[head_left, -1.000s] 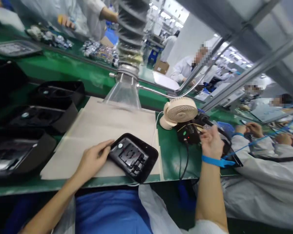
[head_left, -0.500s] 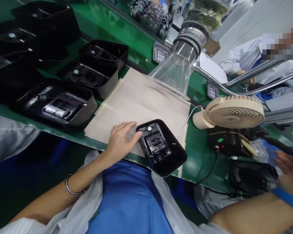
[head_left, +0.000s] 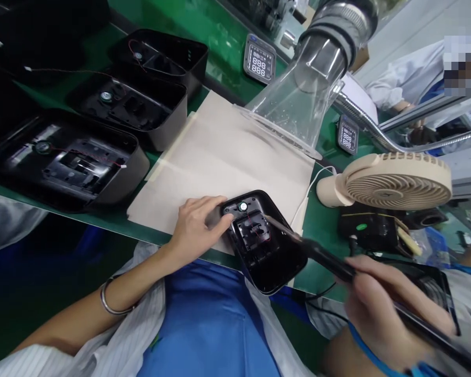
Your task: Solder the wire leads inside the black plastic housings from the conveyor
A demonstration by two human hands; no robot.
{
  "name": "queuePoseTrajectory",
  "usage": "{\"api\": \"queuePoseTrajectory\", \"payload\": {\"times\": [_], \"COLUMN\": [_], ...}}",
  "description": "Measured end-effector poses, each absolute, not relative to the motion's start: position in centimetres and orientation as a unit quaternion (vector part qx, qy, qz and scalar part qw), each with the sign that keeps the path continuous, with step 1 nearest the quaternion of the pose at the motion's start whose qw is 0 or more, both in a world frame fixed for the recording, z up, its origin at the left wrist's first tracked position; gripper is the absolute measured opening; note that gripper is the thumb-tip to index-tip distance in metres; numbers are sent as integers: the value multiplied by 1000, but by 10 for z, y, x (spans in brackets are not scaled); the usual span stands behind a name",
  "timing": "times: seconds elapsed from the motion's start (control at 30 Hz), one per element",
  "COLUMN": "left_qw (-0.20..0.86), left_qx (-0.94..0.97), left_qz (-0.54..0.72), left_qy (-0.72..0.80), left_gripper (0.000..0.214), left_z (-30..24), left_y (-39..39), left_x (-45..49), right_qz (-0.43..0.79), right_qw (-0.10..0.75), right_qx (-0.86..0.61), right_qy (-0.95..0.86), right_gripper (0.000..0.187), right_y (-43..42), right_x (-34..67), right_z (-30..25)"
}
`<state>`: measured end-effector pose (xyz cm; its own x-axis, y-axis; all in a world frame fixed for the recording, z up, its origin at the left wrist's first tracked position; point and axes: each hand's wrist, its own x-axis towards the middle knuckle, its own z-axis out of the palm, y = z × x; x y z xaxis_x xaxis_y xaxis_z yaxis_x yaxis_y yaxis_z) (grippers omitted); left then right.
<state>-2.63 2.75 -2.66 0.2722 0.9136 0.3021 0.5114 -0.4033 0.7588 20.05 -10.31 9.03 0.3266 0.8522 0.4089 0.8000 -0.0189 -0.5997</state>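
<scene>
A black plastic housing lies tilted at the front edge of the paper-covered spot. A small round silver-and-green part and thin red wires sit inside it. My left hand grips the housing's upper left edge between thumb and fingers. In my right hand is a soldering iron, held like a pen. Its metal tip reaches over the inside of the housing, close to the wires; whether it touches anything I cannot tell.
Several similar black housings stand at left. A clear fume hood overhangs the beige sheet. To the right are a beige fan and a black soldering station. Beyond the bench, a person in a white sleeve is visible.
My right hand has come in from the station at far right with the soldering iron, bringing its tip over the housing. My left hand keeps its grip on the housing. The view has shifted slightly.
</scene>
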Motion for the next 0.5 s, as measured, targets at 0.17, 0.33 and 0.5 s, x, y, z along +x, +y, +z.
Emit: {"api": "queuePoseTrajectory", "payload": {"times": [0.17,0.33,0.5], "left_qw": [273,288,295], "left_qx": [746,742,741], "left_qz": [383,378,378], "left_qy": [472,473,469], "left_gripper": [23,22,21], "left_z": [-28,-27,-27], "left_y": [26,26,27], "left_x": [-28,-27,-27], "right_qz": [128,152,156], "right_qw": [359,346,352], "right_qx": [-693,-706,-730], "right_qy": [-612,-599,-564], "right_gripper": [8,11,19], "right_y": [-55,-45,-46], "right_x": [185,185,185], "right_z": [74,68,61]}}
